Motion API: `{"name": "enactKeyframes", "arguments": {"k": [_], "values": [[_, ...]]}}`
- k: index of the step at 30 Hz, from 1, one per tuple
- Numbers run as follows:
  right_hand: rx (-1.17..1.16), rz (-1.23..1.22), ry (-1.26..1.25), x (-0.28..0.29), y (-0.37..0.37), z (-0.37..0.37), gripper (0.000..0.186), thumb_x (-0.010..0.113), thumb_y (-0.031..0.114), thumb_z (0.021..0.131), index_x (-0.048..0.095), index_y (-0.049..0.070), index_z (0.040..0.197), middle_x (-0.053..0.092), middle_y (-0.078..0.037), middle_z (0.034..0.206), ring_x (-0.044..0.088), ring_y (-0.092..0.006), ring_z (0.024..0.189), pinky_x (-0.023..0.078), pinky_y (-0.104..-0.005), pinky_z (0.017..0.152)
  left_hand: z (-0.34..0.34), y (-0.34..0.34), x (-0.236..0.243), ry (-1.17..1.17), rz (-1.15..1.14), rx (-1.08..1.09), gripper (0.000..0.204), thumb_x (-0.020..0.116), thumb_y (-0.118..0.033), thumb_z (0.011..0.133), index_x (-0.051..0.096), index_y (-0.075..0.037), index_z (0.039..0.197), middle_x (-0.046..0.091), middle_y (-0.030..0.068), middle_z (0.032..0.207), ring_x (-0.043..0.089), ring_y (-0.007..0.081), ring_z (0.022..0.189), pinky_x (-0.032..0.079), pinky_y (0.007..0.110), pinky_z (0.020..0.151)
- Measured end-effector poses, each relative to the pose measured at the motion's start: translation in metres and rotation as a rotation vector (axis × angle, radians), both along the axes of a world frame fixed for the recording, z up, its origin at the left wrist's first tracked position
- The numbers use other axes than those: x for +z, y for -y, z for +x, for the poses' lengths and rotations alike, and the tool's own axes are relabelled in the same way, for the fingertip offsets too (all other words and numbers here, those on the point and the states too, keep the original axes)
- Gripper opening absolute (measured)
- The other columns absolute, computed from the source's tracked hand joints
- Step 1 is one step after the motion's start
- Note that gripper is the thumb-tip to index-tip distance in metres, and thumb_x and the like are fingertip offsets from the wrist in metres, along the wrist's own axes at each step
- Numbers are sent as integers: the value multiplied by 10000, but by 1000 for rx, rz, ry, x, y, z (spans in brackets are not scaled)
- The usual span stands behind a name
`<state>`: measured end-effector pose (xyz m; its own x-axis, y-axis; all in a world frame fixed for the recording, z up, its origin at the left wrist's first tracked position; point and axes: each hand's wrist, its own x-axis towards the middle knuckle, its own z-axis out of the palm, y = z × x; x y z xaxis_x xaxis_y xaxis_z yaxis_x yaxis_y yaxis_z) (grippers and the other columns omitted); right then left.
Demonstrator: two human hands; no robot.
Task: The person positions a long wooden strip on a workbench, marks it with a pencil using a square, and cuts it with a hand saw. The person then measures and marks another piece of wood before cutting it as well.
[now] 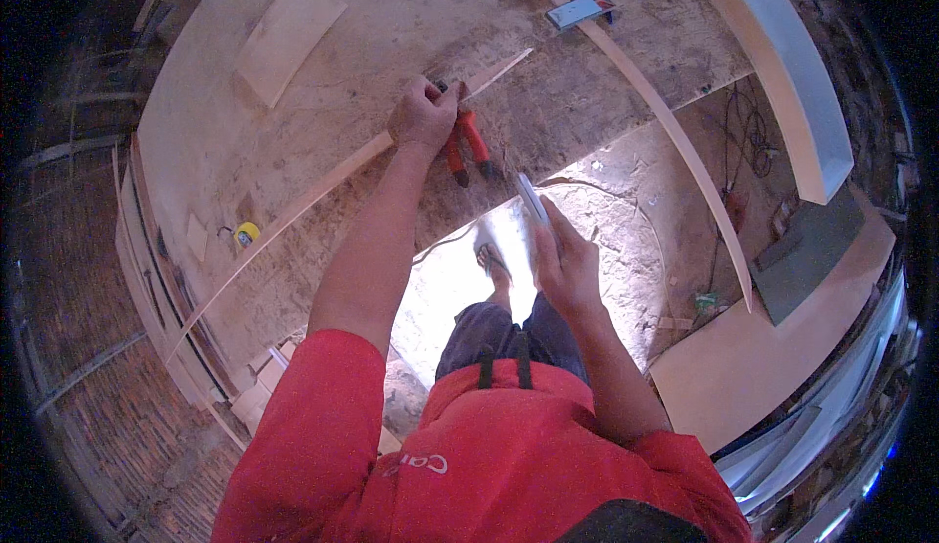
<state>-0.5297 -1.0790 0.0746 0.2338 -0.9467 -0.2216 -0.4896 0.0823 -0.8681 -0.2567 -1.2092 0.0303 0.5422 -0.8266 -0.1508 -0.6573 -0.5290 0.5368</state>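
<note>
My left hand [423, 113] grips a long, thin, pale wooden strip [286, 227] that runs diagonally over the worn workbench [245, 152]. Just beside it lie pliers with red handles [472, 140], their head partly hidden by the hand. My right hand [570, 274] is closed on a slim, silvery flat object [531, 198], held upright by the bench's front edge; I cannot make out exactly what it is.
A curved strip [675, 127] crosses the right side under a small light-blue block [577, 13]. A curved pale beam [782, 83], wooden panels [763, 357] and cables [743, 122] are at the right. A yellow tape measure [246, 233] and offcut [289, 39] lie left.
</note>
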Motion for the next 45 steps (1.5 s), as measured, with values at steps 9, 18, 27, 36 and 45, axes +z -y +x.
{"name": "enactKeyframes", "arguments": {"k": [9,18,27,36,45], "values": [[5,32,-10,15,19,19,443,548,276,1062,605,27,1424,753,-228,959,756,-212,958,577,-364,790,10,-3,-13,60,-31,-11,439,780,-529,854,628,-117,860,718,106,898,702,347,869,527,478,775],[4,137,-62,12,37,39,463,510,383,1045,559,198,1467,736,-266,971,719,-476,912,572,-542,826,8,-2,-13,18,-65,-48,410,761,-504,882,624,-118,886,717,115,893,707,367,860,532,495,784],[-13,-112,-23,9,-4,-4,456,530,358,1042,580,167,1453,731,-263,912,731,-457,886,580,-503,784,11,-2,-23,54,-45,-47,420,743,-517,893,632,-113,923,723,127,919,713,378,879,534,501,792],[-5,-84,-61,-5,-11,-7,476,535,384,1037,573,175,1463,723,-297,979,721,-473,883,579,-526,774,15,-3,-26,30,-40,-44,433,739,-524,896,625,-113,969,718,128,939,709,358,916,530,491,805],[61,123,-87,28,46,34,486,496,430,1047,562,173,1454,715,-299,913,703,-498,877,552,-588,789,13,-3,-19,48,-74,-48,432,725,-528,904,626,-110,943,718,121,915,710,359,898,526,488,807]]}}
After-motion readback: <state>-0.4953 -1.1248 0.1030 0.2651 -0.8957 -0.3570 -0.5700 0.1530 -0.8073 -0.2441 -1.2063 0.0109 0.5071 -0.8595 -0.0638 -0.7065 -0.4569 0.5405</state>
